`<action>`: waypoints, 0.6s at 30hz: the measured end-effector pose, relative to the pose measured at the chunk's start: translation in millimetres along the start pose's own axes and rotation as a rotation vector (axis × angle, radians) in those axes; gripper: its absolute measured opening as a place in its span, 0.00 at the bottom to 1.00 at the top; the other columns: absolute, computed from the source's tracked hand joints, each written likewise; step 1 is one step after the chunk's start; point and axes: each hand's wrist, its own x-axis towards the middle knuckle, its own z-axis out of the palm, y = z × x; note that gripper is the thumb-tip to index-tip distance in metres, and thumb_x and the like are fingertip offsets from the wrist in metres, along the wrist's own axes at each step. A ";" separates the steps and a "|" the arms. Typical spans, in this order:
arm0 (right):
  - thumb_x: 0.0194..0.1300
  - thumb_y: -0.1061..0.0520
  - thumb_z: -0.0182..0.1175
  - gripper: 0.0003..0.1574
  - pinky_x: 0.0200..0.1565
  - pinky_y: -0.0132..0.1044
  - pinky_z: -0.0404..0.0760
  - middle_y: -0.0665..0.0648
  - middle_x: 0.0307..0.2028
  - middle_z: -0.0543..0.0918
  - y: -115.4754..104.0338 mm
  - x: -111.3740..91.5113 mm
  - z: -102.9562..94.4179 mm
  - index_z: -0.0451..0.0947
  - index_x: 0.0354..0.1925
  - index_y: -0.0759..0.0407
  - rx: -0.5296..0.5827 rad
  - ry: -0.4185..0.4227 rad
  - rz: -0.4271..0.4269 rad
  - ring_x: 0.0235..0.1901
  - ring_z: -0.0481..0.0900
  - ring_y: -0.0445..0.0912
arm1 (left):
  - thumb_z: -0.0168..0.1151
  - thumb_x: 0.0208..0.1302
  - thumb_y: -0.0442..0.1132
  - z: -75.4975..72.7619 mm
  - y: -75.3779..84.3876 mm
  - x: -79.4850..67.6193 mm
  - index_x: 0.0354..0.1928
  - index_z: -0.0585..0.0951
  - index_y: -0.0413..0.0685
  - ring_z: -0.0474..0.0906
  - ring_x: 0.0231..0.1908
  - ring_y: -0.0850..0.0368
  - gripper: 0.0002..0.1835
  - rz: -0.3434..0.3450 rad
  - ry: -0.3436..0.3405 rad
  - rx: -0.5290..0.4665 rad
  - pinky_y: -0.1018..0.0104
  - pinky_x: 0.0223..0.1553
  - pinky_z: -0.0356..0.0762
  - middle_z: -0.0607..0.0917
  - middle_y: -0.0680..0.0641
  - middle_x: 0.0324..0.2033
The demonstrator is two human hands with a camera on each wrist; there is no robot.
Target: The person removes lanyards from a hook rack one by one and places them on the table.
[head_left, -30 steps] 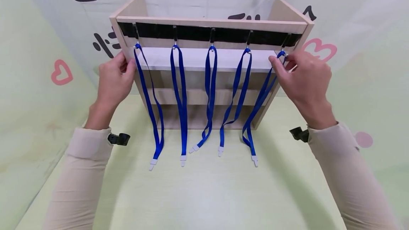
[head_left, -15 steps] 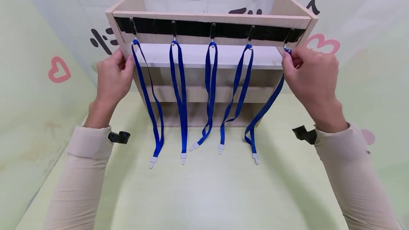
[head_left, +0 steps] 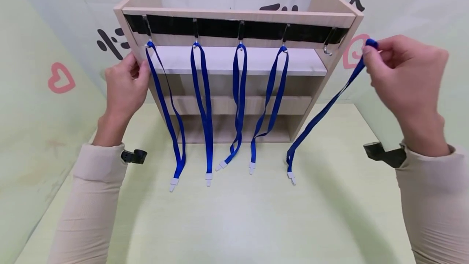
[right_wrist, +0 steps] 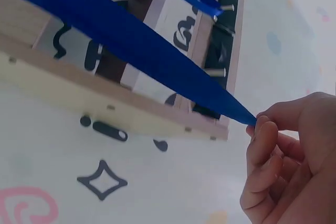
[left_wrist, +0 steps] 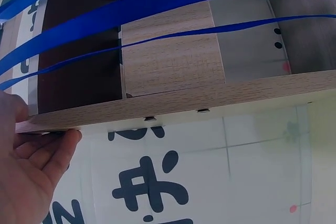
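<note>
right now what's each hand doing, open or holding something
Left hand: holding the rack by its left side.
Right hand: pinching the rightmost lanyard near its top.

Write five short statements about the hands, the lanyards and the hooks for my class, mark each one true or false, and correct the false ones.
1. The right hand pinches the end of a blue lanyard. True.
2. The left hand also holds a lanyard. False: it grips a side panel of the wooden shelf unit.
3. Four other lanyards hang from hooks. True.
4. In the head view, the leftmost hook is the bare one. False: it is the rightmost hook that carries nothing.
5. The held lanyard has a red clip at its lower end. False: the clip is white.
</note>
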 end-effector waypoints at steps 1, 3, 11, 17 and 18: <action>0.64 0.55 0.61 0.08 0.20 0.15 0.67 0.25 0.17 0.74 2.2 0.7 -4.0 0.84 0.29 0.49 -0.005 0.005 0.024 0.12 0.69 0.23 | 0.50 0.73 0.42 0.2 0.1 0.2 0.48 0.82 0.31 0.71 0.27 0.78 0.19 -0.001 0.002 0.000 0.83 0.30 0.68 0.88 0.35 0.37; 0.64 0.55 0.61 0.10 0.19 0.15 0.67 0.26 0.17 0.75 8.0 2.0 -11.5 0.80 0.27 0.39 -0.007 0.015 0.073 0.12 0.70 0.24 | 0.50 0.73 0.42 0.6 0.1 0.5 0.48 0.82 0.32 0.72 0.28 0.77 0.19 -0.006 0.003 0.004 0.83 0.31 0.69 0.88 0.35 0.38; 0.67 0.53 0.57 0.12 0.16 0.21 0.64 0.22 0.15 0.72 43.0 5.9 -31.5 0.83 0.37 0.59 -0.144 -0.148 0.248 0.11 0.70 0.21 | 0.50 0.73 0.45 -0.6 1.3 4.9 0.64 0.76 0.48 0.84 0.53 0.50 0.22 -0.133 -0.045 -0.016 0.70 0.52 0.80 0.84 0.46 0.57; 0.71 0.49 0.50 0.30 0.16 0.25 0.64 0.16 0.14 0.67 72.1 13.9 -42.9 0.76 0.54 0.74 -0.291 -0.228 0.373 0.11 0.69 0.18 | 0.50 0.73 0.47 0.6 4.7 8.5 0.63 0.76 0.46 0.85 0.50 0.48 0.22 -0.127 -0.051 0.046 0.74 0.47 0.81 0.85 0.46 0.55; 0.71 0.48 0.49 0.31 0.16 0.25 0.64 0.16 0.14 0.66 75.3 14.6 -45.3 0.76 0.56 0.74 -0.314 -0.237 0.391 0.11 0.68 0.18 | 0.50 0.73 0.47 1.1 5.4 8.8 0.62 0.77 0.45 0.85 0.49 0.48 0.22 -0.122 -0.051 0.055 0.76 0.46 0.80 0.85 0.46 0.55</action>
